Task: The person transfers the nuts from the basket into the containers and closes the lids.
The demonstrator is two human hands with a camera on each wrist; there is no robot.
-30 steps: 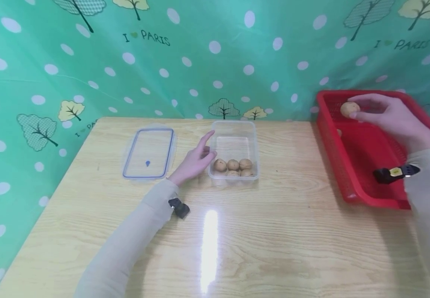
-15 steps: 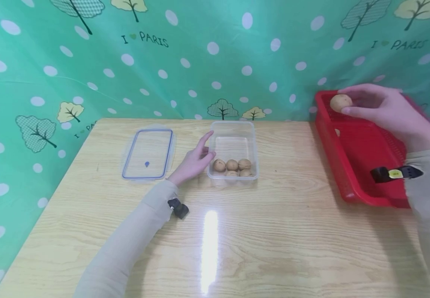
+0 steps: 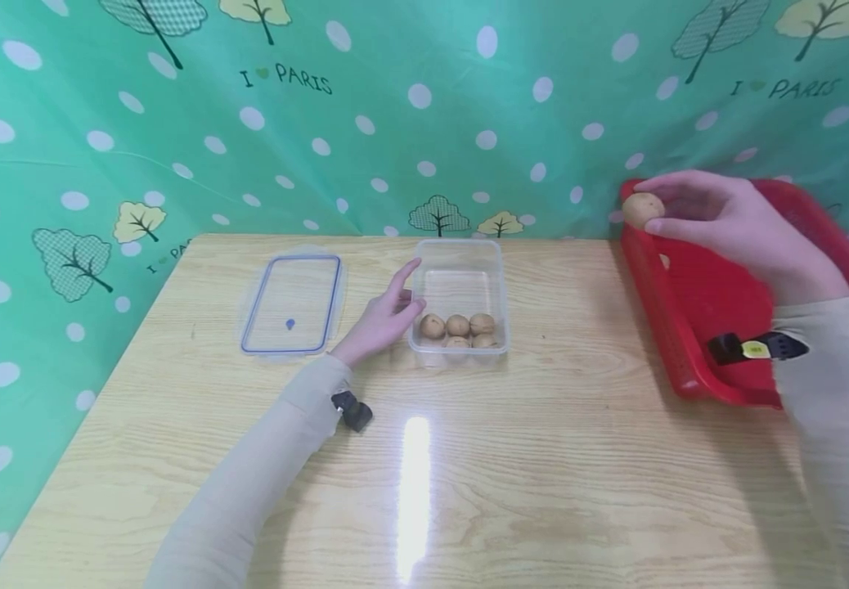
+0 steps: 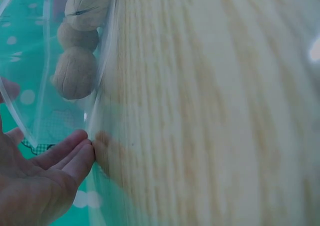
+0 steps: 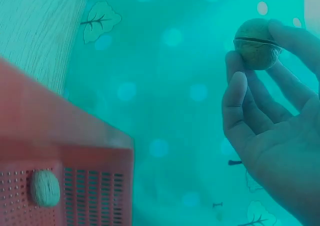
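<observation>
In the head view my right hand [image 3: 734,225] pinches a walnut [image 3: 643,210] above the left rim of a red basket [image 3: 656,327]. The right wrist view shows that walnut [image 5: 257,44] between thumb and fingertips, a dark seam across it. Another walnut [image 5: 45,188] lies in the basket against its slotted wall. My left hand [image 3: 380,321] rests at the left side of a clear plastic container [image 3: 501,270], its fingers extended and touching the wall. Several walnuts [image 3: 457,325] sit gathered at the container's near end, also visible through its side in the left wrist view.
A clear lid [image 3: 292,304] with a blue seal lies on the wooden table [image 3: 527,474], left of the container. Behind the table hangs a green dotted cloth [image 3: 321,164]. A bright reflection crosses the table's front.
My right hand has risen from inside the red basket and moved left with the walnut, to over its left rim. The left hand, container and lid stay where they were.
</observation>
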